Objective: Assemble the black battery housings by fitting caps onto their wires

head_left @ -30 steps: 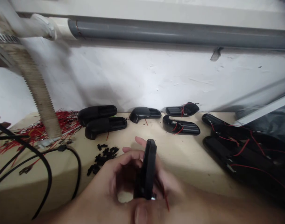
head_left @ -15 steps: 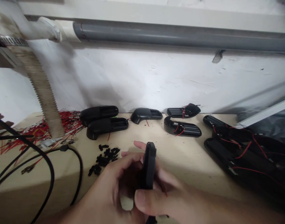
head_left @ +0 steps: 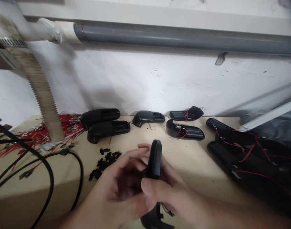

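Note:
Upright between both hands stands a black plastic housing (head_left: 155,159), its curved lower end near the bottom edge. My right hand (head_left: 170,187) grips it from the right, thumb across its middle, with thin wires hanging by the palm. From the left, my left hand (head_left: 121,181) is curled round it, the thumb tip meeting the right thumb; its inner fingers are in shadow. Small black parts (head_left: 106,162) lie in a heap on the wooden table (head_left: 136,136), left of the hands.
Black housings (head_left: 149,117) line the wall, and several with red wires (head_left: 240,143) pile up at the right. Red wires (head_left: 69,125) lie around a ribbed hose (head_left: 42,92). Black cables (head_left: 50,171) loop at the left. A grey pipe (head_left: 159,38) runs overhead.
The housing has turned slightly and its curved lower end now shows. My left thumb has come up against the housing beside the right thumb, closing the gap there.

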A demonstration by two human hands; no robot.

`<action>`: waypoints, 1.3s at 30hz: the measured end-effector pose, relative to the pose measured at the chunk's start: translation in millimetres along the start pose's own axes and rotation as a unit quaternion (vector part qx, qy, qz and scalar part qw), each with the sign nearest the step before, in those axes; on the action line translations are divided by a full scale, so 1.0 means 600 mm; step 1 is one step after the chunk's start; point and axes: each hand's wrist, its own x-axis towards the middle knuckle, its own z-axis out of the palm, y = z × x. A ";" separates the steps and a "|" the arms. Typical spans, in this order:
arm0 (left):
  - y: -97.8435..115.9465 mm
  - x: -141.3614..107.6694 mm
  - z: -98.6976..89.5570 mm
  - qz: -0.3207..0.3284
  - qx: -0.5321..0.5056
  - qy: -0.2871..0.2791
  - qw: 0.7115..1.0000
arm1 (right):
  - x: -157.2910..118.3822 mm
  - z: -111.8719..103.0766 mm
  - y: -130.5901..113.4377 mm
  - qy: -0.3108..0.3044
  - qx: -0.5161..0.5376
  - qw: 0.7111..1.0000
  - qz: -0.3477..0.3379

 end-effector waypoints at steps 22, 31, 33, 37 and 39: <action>0.006 -0.003 -0.002 -0.034 0.035 0.031 0.998 | 0.023 0.013 0.023 -0.060 0.094 0.993 -0.037; 0.007 0.005 -0.002 -0.010 0.019 0.021 1.000 | 0.015 0.013 0.020 -0.030 0.063 0.996 -0.050; 0.008 0.007 -0.003 0.004 0.008 0.015 1.000 | 0.011 0.016 0.016 -0.035 0.046 0.997 -0.045; 0.005 0.010 -0.004 0.007 0.001 0.008 1.000 | 0.008 0.022 0.009 -0.039 0.045 0.998 -0.038; 0.004 0.007 -0.006 0.010 0.013 0.011 1.000 | 0.009 0.022 0.008 -0.035 0.044 0.997 -0.046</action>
